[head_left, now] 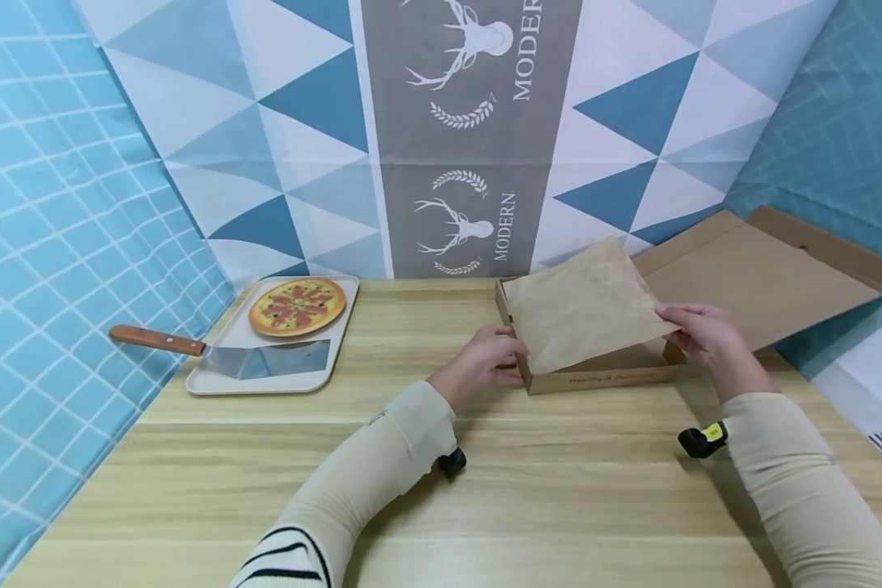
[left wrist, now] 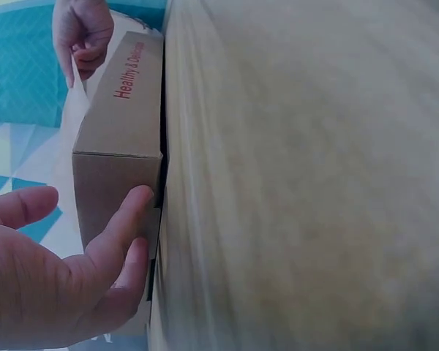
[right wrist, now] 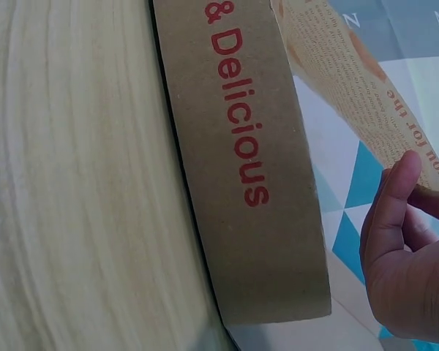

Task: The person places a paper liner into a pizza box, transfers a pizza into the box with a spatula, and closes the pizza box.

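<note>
Brown paper [head_left: 576,306] slopes across the opened box [head_left: 559,384] on the far right of the worktop [head_left: 581,490] in the head view, its near right corner raised. The right hand [head_left: 701,335] pinches that corner; the left hand [head_left: 488,359] touches the box's near left corner. The lid [head_left: 757,269] lies folded back to the right. On the far left, a tray [head_left: 265,386] carries a pizza [head_left: 297,306] and, nearer, the blade of a spatula [head_left: 246,361]. The step in hand looks like settling the paper in the box, though one moment cannot tell laying in from lifting out.

From the left wrist, the left fingers reach out along the box's left side, thumb well apart, gripping nothing.

From the right wrist, thumb and fingers meet on the paper's edge, printed face showing, above the near wall. If it is being laid in, the next move calls for lowering that corner inside the wall before releasing it, the left hand steadying the box.
</note>
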`<state>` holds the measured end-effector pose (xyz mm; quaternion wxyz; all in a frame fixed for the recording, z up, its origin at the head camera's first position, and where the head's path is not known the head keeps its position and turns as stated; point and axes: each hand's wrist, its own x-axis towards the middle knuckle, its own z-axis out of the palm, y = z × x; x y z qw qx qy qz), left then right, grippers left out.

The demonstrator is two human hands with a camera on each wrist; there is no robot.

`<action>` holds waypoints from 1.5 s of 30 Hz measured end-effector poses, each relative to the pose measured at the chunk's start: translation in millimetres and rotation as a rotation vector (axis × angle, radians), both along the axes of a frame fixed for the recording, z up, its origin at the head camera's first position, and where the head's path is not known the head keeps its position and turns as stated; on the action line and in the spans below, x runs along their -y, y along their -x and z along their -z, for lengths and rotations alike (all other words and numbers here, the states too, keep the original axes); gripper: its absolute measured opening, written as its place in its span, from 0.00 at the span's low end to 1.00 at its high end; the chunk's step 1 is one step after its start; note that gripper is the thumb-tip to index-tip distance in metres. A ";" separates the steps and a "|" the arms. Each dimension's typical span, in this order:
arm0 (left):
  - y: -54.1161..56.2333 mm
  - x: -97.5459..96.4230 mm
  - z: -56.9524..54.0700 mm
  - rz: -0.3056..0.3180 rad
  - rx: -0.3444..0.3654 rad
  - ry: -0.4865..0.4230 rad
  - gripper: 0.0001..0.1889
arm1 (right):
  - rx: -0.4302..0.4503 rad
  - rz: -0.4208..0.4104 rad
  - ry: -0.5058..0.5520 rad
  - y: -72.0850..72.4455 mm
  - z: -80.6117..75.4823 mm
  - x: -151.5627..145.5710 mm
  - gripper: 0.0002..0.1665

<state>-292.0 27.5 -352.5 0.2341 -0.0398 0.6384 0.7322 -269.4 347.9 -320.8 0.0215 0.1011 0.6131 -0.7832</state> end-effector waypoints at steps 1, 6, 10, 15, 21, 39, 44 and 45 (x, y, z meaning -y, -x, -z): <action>0.5 -1.0 -0.6 -0.001 -0.004 0.010 0.38 | -0.003 0.002 0.010 0.2 1.2 0.1 0.12; 1.9 -5.4 -2.8 0.017 -0.055 0.060 0.40 | -0.006 -0.014 0.032 2.4 6.1 -1.1 0.12; 2.8 -6.5 -0.5 0.022 -0.079 0.076 0.40 | 0.023 -0.026 -0.033 5.8 7.4 -2.1 0.12; 3.2 -5.3 1.2 0.008 -0.079 0.066 0.40 | 0.029 -0.043 -0.079 11.4 6.5 0.9 0.11; 1.6 -5.4 -0.9 -0.003 -0.080 0.062 0.40 | 0.000 -0.048 -0.140 14.1 7.9 2.3 0.13; 0.2 -7.3 -1.2 -0.011 -0.085 0.074 0.41 | -0.055 -0.014 -0.936 18.8 13.3 10.0 0.26; 0.8 -6.8 -1.0 -0.006 -0.085 0.084 0.41 | -0.088 -0.051 -1.067 20.4 12.5 10.3 0.23; 0.7 -6.7 -1.2 -0.005 -0.085 0.085 0.41 | -0.090 -0.059 -1.086 20.7 12.5 10.3 0.23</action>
